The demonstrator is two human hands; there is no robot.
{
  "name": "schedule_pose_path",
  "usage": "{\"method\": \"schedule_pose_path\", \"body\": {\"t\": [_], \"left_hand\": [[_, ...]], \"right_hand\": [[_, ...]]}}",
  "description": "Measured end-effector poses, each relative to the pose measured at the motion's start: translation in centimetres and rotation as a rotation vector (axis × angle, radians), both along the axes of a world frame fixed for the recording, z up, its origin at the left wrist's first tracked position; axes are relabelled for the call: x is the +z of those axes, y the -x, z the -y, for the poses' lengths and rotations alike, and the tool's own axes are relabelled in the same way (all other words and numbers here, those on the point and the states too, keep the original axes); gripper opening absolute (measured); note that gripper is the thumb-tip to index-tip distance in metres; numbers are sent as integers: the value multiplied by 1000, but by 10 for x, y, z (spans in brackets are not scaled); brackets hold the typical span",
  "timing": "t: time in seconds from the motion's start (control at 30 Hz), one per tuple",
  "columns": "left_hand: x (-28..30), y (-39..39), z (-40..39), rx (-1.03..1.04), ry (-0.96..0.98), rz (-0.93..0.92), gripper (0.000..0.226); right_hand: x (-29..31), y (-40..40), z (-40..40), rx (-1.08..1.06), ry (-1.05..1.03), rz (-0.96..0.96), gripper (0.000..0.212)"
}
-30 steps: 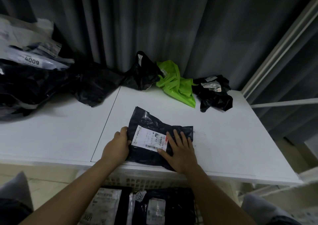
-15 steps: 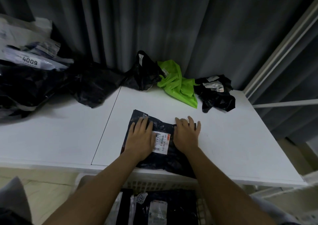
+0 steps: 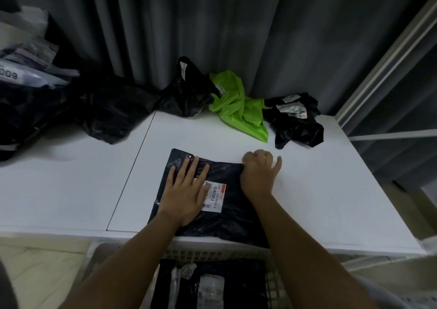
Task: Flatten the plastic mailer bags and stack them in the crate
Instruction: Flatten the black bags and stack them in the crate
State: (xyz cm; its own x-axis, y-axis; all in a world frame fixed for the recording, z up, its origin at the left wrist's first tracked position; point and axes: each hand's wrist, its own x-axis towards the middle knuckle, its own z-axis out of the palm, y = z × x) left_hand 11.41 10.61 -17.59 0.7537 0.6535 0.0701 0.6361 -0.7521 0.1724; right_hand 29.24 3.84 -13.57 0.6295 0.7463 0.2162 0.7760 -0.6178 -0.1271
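Grey curtains [image 3: 236,25] hang behind a white table [image 3: 319,190], and near its front edge lies a black mailer bag [image 3: 227,214], white label [image 3: 214,197] facing up. On it, the left hand [image 3: 184,197] lies flat, fingers straight and spread, pressing the bag's left half. At the bag's far right corner sits the right hand [image 3: 259,176], fingers curled, though whether they pinch the plastic cannot be told from this angle. Below the table edge, a white crate [image 3: 274,285] already holds flat black bags [image 3: 238,282]. Along the back wait crumpled ones: a black bag [image 3: 186,96], a green bag [image 3: 238,110] touching it, another black bag [image 3: 295,122] on the right. Far left, a big pile [image 3: 35,96].
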Motion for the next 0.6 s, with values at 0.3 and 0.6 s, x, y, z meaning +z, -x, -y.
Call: {"method": "schedule_pose_path", "body": {"t": [0.3, 0.6], "left_hand": [[-2, -5, -2, 23, 54, -106, 73], [3, -11, -3, 99, 105, -201, 68]], "right_hand": [[-33, 51, 22, 172, 254, -186, 73], [-38, 50, 20, 146, 259, -222, 70]]}}
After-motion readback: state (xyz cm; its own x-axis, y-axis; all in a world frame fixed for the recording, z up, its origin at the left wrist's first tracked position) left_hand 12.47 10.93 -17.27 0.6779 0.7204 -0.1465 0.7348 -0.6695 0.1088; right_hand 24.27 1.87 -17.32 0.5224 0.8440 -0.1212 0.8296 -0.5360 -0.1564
